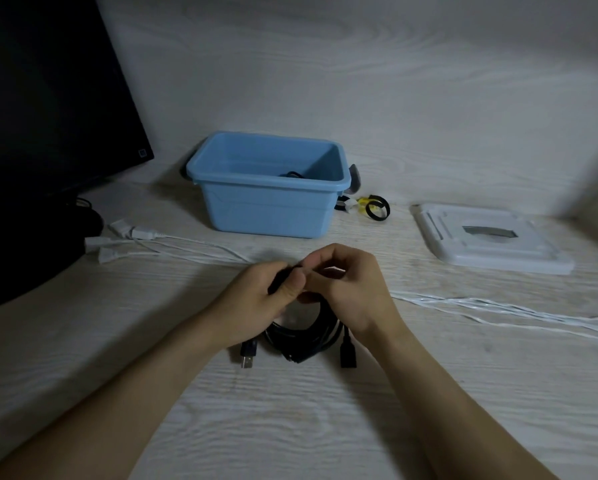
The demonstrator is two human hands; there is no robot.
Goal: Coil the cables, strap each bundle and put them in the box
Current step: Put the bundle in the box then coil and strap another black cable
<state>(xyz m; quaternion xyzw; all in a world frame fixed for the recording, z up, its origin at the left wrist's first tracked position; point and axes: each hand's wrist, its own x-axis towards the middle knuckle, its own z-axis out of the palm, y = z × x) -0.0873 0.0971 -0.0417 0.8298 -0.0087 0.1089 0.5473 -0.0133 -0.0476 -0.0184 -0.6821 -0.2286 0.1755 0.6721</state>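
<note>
We count two hands at work over one black coiled cable (299,336) on the pale wood-grain desk (290,427). Our left hand (256,303) curls around the top of the coil, thumb pressed over a dark band there, and our right hand (351,289) pinches the same spot with fingers bent in tight; it looks like a strap, though our fingers hide most of it. The coil is glossy, several loops lying flat in front of us, with two plugs sticking out below: a USB plug (248,353) with a metal tip on the left, a black socket end (347,351) on the right. One blue box (269,206) stands open behind the hands (something dark lies inside). Beside its right wall lies one looped black strap (378,210). White cables (498,308) run across the desk, three white connectors (117,237) near the black monitor (41,98). One white lid (491,237) rests far right.
</note>
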